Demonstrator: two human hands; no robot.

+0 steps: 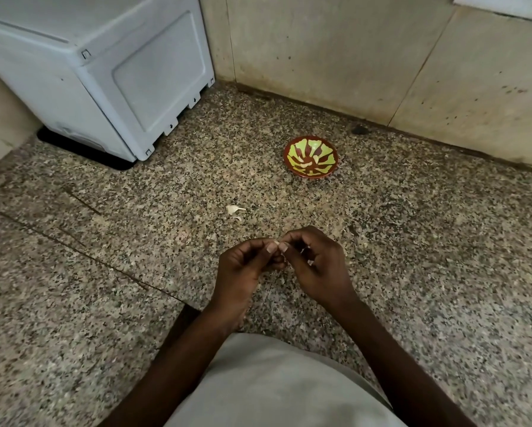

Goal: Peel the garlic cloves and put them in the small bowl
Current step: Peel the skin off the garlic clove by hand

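1. Speckled stone floor (381, 241), corner of beige walls, grey-white plastic box (110, 72) at upper left.
2. Both my hands meet low centre. Left hand (243, 269) and right hand (317, 266) have thumbs and fingertips pressed together, pinching a garlic clove (278, 244) between them; only a pale sliver of it shows.
3. Clove looks tiny and light, firm inside, with thin papery skin that likely tears easily. Probably slippery once bare, so I'd pinch near one tip and pull skin from the other.
4. Loose garlic skins (235, 211) lie on the floor between my hands and the bowl.
5. Small bowl (311, 158), red-brown with green pattern, sits well apart from my hands, near the wall. Pale pieces inside look like peeled cloves; count unclear.
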